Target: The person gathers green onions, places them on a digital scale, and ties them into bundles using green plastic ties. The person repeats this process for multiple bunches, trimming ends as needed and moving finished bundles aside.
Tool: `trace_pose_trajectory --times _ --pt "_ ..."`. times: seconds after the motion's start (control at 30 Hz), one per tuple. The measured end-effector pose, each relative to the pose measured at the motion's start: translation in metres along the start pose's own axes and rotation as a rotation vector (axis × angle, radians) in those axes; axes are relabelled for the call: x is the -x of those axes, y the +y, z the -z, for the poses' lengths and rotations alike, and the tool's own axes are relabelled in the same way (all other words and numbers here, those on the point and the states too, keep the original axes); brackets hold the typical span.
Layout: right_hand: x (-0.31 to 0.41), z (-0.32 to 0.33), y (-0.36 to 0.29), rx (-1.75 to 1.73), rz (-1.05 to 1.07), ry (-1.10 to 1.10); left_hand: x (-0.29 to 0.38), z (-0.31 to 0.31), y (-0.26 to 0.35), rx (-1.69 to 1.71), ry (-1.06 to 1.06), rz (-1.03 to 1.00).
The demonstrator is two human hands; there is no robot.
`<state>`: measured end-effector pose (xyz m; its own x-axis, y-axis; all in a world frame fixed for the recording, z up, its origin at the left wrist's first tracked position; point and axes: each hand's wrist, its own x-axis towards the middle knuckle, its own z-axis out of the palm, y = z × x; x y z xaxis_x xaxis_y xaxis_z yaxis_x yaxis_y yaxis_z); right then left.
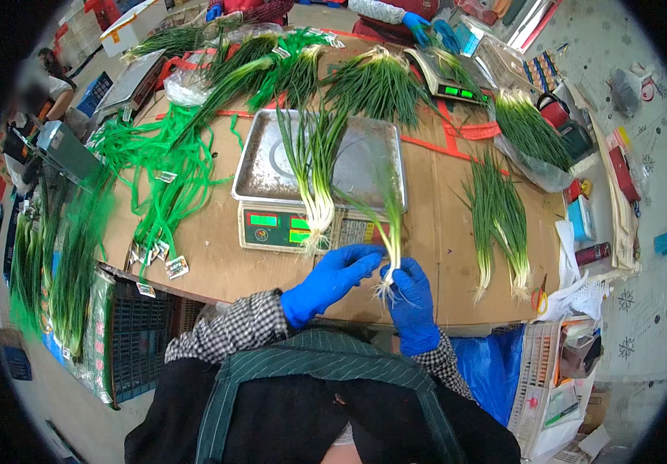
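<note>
My right hand (411,307), in a blue glove, grips a few spring onions (393,232) near their white root ends, leaves pointing away from me. Beside it, my left hand (333,281), also blue-gloved, reaches toward those stems with thumb and fingers apart; whether its fingertips touch them cannot be made out. Just beyond my hands stands a digital scale (278,242) with lit green displays. A larger bunch of spring onions (320,191) lies on its metal tray (368,168), the roots hanging over the near edge in front of the panel.
Two spring onion bunches (498,220) lie on the cardboard-covered table (437,232) at right. Green mesh sleeves (165,191) with tags are heaped at left. Farther back are a large onion pile (377,81) and a second scale (455,90). A co-worker's gloved hand (416,26) is beyond.
</note>
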<state>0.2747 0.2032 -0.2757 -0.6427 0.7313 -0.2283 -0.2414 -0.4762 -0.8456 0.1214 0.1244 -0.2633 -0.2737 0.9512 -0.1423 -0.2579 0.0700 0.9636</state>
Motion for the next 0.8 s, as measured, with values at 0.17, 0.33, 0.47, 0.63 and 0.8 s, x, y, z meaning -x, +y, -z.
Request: trace_pose_trajectory --times 0.17,0.33,0.47,0.63,0.8 --pt "0.025 0.003 0.01 0.202 0.086 0.131 -0.012 -0.031 -0.006 0.067 -0.124 0.005" --pt "0.043 0.021 0.005 -0.271 0.201 0.29 -0.002 -0.059 0.006 -0.224 -0.013 -0.584" --pt "0.03 0.083 0.018 -0.251 0.182 0.435 -0.025 -0.025 0.047 -0.214 0.162 -0.527" --pt "0.013 0.145 0.012 0.165 0.304 0.558 -0.055 0.042 0.129 -0.163 0.219 -0.435" --pt "-0.028 0.193 0.013 0.466 0.181 0.602 -0.071 0.106 0.037 -0.495 0.274 0.15"
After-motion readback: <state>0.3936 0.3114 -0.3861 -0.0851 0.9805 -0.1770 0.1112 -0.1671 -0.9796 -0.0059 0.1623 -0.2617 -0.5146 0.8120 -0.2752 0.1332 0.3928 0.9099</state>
